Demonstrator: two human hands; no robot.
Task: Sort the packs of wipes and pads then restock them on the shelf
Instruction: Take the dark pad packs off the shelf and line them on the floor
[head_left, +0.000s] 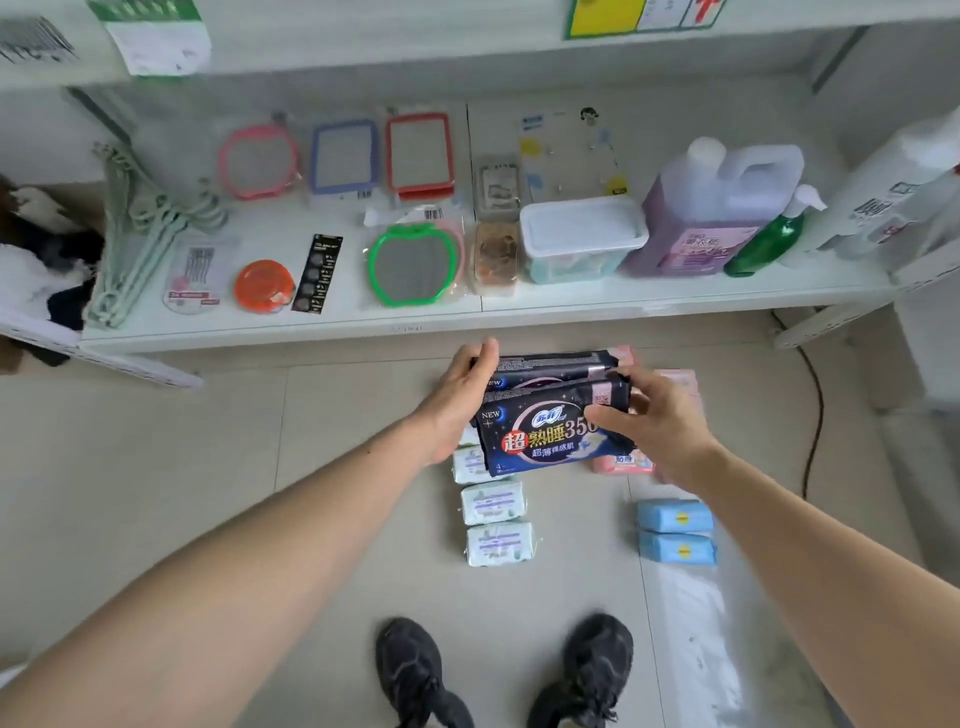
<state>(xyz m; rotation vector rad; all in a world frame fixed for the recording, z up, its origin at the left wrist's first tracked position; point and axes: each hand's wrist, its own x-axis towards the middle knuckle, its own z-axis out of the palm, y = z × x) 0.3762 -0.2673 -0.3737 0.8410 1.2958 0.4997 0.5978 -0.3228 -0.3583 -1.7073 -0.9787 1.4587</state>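
Note:
Both hands hold a stack of dark navy pad packs (545, 431) upright above the floor, just in front of the white shelf (436, 325). My left hand (462, 395) grips the stack's left end, and my right hand (660, 421) grips its right end. On the floor under the stack lie pale green wipe packs (493, 501) in a column on the left. Pink pad packs (623, 462) lie on the right, partly hidden by my right hand. Two light blue packs (675, 530) rest nearer to me.
The shelf carries framed mirrors (415, 262), green hangers (140, 228), a white lidded box (582, 236), a purple detergent jug (711, 213) and a green pump bottle (769, 239). A black cable (815, 405) runs down the floor at right. My black shoes (504, 670) stand on the tiles.

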